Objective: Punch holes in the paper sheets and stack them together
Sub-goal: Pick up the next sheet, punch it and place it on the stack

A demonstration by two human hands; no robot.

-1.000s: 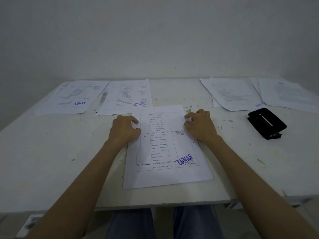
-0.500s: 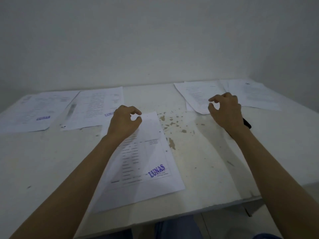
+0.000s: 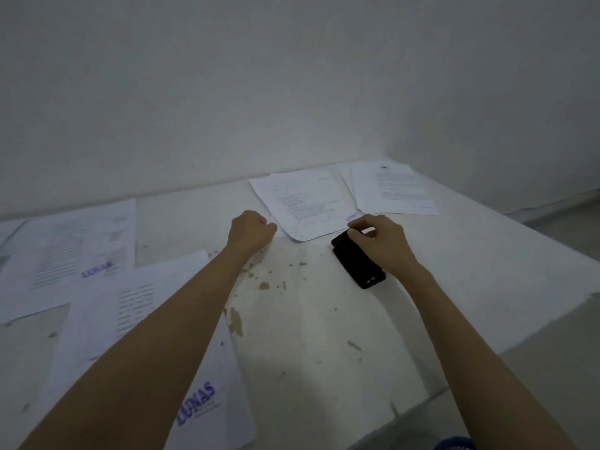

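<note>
Your right hand [image 3: 388, 243] is on the black hole punch [image 3: 357, 263], fingers [image 3: 357, 229] curled over its far end and grasping it; punch sits flat on the table [image 3: 324, 336], right of center, long axis running diagonal from far-left to near-right. Your left hand [image 3: 251, 232] is clenched into a loose fist w/ nothing in it, hovering or resting near the table center, can't tell which, just left of the near corner of a printed sheet [image 3: 303, 203]. That sheet lies at the far side of the table, its near-right corner w/ a faint blue stamp right by your right fingers; looks like another page under it, edge barely showing. A 2nd sheet [image 3: 394, 190] lies just right of it, overlapping what seems a page beneath, near the wall corner. On the left: sheet w/ blue "LUNAS" stamp [image 3: 81, 245] at far-left, and a closer stamped sheet [image 3: 136, 319] partly under your left forearm, its near end reaching toward the table's front edge. Sliver of one more page [image 3: 9, 227] at the far-left frame edge. Table surface is white w/ chipped brownish spots btwn your arms. Text on pages too blurred to read beyond the stamps. Dim light, white wall [image 3: 292, 92] behind.
</note>
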